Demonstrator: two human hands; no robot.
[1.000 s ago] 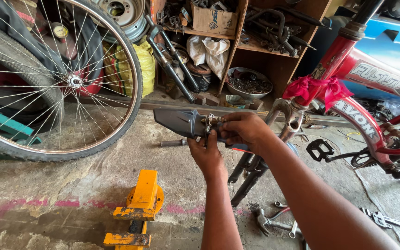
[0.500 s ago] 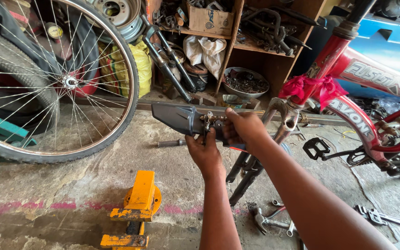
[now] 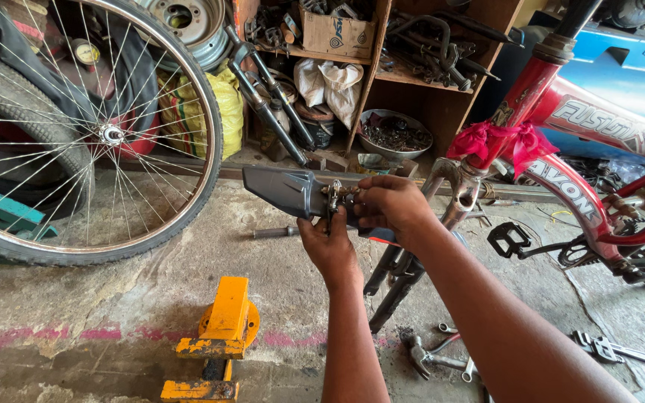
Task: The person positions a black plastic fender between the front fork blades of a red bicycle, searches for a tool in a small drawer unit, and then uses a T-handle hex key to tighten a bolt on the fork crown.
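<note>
Both hands on grey mudguard (image 3: pixel 287 190) at frame centre. Left hand (image 3: pixel 328 242) gripping it from below, right hand (image 3: pixel 390 205) pinching its metal bracket (image 3: pixel 335 194) — red bike frame (image 3: pixel 554 112) at 2 o'clock, spoked wheel (image 3: pixel 91 127) at 10, yellow stand (image 3: pixel 222 328) at 7.

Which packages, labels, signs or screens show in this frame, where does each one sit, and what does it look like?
Cardboard box: on the wooden shelf at top centre, rectangular, brown, with a dark printed mark on its front.
Yellow sack: on the floor left of the shelf, behind the wheel, bulging, yellow with a printed panel.
Frame decals: on the red bicycle frame at right, white and silver bands with lettering.
No signs or screens in view.
</note>
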